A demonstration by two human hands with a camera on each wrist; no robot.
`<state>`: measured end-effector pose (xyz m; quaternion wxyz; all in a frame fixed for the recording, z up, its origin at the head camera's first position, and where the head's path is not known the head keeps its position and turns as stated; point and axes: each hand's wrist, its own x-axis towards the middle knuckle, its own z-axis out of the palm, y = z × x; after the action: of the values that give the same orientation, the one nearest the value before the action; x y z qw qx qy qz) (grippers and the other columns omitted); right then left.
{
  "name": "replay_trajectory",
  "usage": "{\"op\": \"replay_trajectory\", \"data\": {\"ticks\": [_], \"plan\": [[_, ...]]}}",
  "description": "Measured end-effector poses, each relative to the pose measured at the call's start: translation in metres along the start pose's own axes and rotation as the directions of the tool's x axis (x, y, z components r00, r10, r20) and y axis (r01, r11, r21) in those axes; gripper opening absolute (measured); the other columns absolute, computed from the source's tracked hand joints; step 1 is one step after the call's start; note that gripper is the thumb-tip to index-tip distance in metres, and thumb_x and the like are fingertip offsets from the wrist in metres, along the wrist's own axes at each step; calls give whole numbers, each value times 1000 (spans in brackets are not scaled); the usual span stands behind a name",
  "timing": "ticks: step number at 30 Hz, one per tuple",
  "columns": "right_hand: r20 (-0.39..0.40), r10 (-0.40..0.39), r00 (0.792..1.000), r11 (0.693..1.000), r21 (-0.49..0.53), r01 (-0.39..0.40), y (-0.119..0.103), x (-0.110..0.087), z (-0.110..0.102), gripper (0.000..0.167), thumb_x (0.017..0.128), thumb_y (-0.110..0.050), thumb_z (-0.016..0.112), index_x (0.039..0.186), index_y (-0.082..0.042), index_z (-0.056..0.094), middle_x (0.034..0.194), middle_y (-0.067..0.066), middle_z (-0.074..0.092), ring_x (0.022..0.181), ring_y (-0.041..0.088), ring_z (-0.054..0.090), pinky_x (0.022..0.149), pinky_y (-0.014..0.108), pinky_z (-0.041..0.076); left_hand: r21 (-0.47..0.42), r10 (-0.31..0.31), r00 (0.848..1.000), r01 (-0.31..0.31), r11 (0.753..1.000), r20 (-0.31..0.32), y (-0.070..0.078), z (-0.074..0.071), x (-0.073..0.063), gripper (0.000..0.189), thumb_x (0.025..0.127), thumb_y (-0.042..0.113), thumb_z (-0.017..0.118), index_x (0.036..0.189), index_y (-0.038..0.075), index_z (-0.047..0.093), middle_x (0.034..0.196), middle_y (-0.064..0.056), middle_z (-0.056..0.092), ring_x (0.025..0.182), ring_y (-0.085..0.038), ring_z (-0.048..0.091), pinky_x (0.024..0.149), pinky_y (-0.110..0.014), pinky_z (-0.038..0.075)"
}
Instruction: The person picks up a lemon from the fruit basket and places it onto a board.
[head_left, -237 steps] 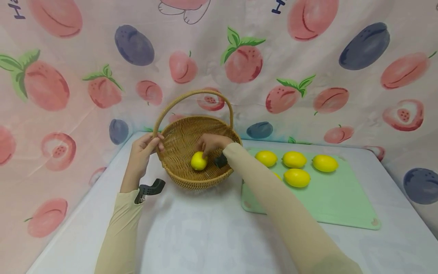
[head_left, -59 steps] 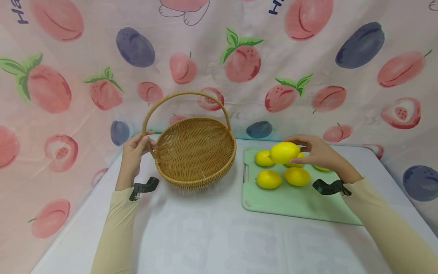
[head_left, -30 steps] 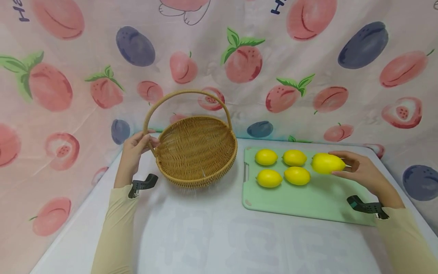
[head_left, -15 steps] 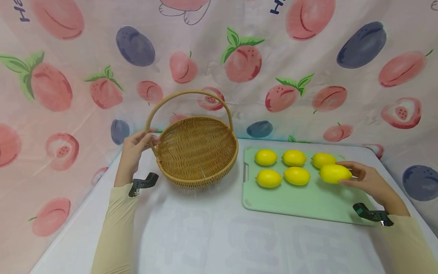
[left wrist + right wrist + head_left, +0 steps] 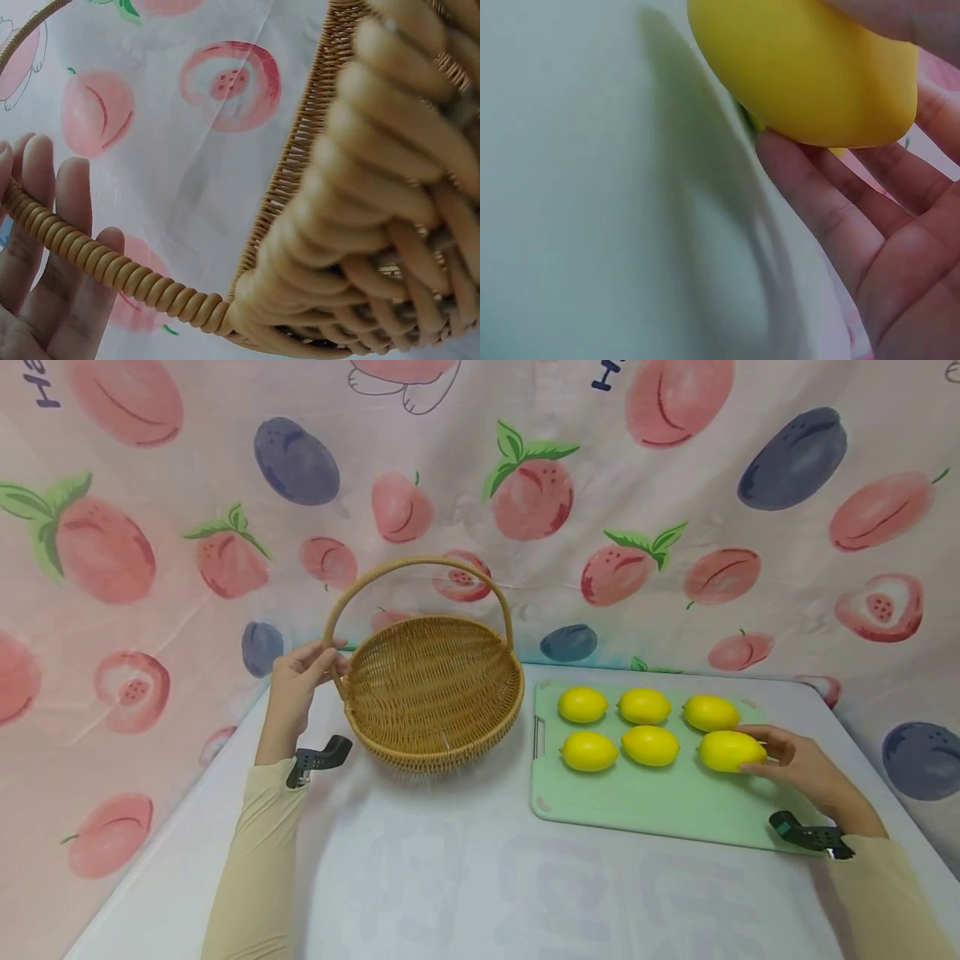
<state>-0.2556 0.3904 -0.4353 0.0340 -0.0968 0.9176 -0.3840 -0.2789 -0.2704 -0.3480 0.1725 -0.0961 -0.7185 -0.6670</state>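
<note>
A brown wicker basket stands tipped toward me at the middle left, its inside bare. My left hand holds the lower left end of the basket's arched handle; the left wrist view shows fingers behind the wrapped handle. On a pale green cutting board lie two rows of yellow lemons. My right hand pinches the front right lemon at its right end. In the right wrist view this lemon sits between thumb and fingertips, close over the board.
A white cloth covers the table. Behind it hangs a fruit-printed curtain, right behind the basket. The board's metal-edged handle slot faces the basket. Black camera mounts sit on both wrists.
My right hand has taken the lemon from the basket over to the board, then down to the front row's right end. The left hand stays on the handle; the basket has shifted slightly right lately.
</note>
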Motion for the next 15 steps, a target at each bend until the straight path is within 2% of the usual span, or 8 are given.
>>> {"op": "replay_trajectory", "data": {"ticks": [4, 10, 15], "plan": [[2, 5, 1000, 1000, 8, -5, 2, 1, 2, 55, 86, -22, 68, 131, 1, 46, 106, -40, 41, 93, -20, 39, 73, 8, 36, -1, -1, 1000, 1, 1000, -17, 0, 1, 1, 12, 93, 14, 58, 91, 19, 69, 69, 10, 66, 69, -3, 64, 74, -17, 54], [-4, -1, 1000, 1000, 28, 1, 5, 3, 6, 56, 86, -21, 68, 131, 3, 45, 107, -40, 40, 92, -21, 41, 74, 4, 37, -33, -2, 1000, 2, 999, -21, 2, 0, 2, 16, 92, 8, 58, 88, 17, 70, 66, 9, 65, 66, -3, 64, 71, -17, 55], [-6, -6, 1000, 999, 39, 6, 5, 4, 7, 55, 86, -21, 68, 131, 3, 45, 108, -40, 40, 93, -20, 41, 74, 3, 38, -41, -11, 1000, 11, 999, -21, 2, -1, 2, 13, 91, 10, 60, 87, 17, 70, 66, 9, 65, 66, -4, 64, 71, -17, 55]]}}
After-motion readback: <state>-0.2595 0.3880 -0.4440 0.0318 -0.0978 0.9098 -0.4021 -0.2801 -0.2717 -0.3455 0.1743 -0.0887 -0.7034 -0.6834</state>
